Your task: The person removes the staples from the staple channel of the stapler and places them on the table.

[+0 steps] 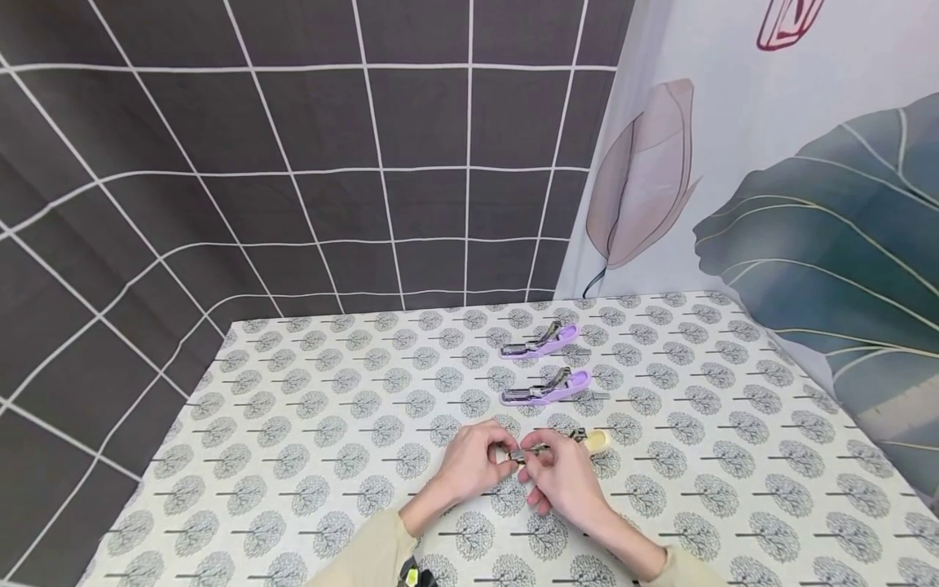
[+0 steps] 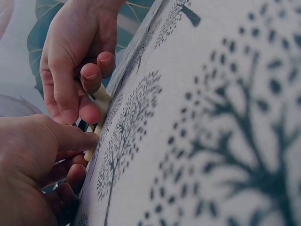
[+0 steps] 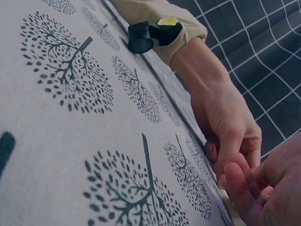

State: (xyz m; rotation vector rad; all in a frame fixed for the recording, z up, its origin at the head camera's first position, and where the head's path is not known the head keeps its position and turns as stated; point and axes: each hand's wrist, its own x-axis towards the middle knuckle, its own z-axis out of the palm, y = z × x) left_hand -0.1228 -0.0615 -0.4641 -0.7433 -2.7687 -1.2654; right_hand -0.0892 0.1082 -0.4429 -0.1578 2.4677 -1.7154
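A pale yellow stapler (image 1: 597, 441) lies on the cloth under both hands, its metal parts partly covered by the fingers. My left hand (image 1: 473, 459) holds the stapler's left end, thumb against the yellow base (image 2: 89, 153) in the left wrist view. From the right, my right hand (image 1: 561, 473) pinches a small grey strip of staples (image 1: 517, 455) over the stapler, its other fingers loosely curled. Fingers hide most of the strip. Two purple staplers (image 1: 546, 389) (image 1: 540, 342) lie opened farther back, with metal channels exposed.
Grey staple strips (image 1: 600, 395) (image 1: 579, 351) lie beside the purple staplers' right ends. A tree-patterned cloth (image 1: 330, 456) covers the table. Behind it hangs a dark gridded curtain (image 1: 425, 122); a leaf-printed curtain (image 1: 734, 163) hangs at the right.
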